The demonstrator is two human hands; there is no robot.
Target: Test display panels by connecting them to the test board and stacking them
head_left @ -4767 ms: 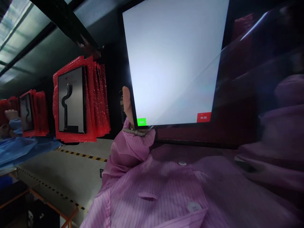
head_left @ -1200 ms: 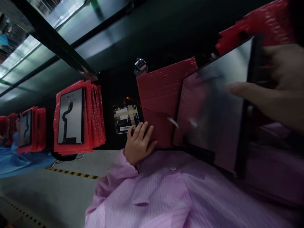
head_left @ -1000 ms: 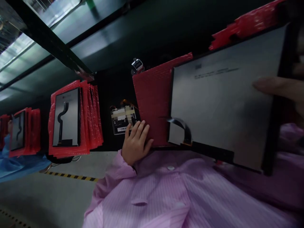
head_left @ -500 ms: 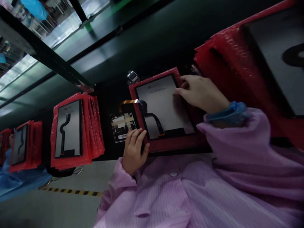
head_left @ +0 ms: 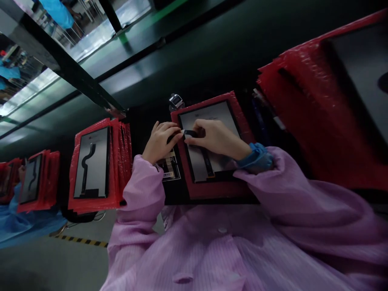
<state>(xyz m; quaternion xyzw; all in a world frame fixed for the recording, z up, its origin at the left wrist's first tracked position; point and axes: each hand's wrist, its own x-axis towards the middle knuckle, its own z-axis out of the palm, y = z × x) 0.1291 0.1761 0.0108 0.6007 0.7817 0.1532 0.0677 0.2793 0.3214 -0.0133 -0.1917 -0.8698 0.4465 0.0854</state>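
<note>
A display panel lies face down, grey back up, on a red foam sheet in front of me. My left hand pinches one end of a ribbon cable by the panel's left edge. Over the panel, my right hand has thumb and forefinger closed on the black part of that same cable. Another length of black flex runs down the panel's back. Partly hidden under my left hand is a small circuit board with a label.
Red bubble-wrap stacks topped with panels stand at the left and right. A metal tally counter sits behind the foam sheet. Pens lie right of it. Farther left, a co-worker's blue sleeve shows beside more panels.
My right hand has moved left from the panel's right edge to the ribbon cable. My left hand has risen from the circuit board's lower edge to the cable's end. The view has shifted slightly.
</note>
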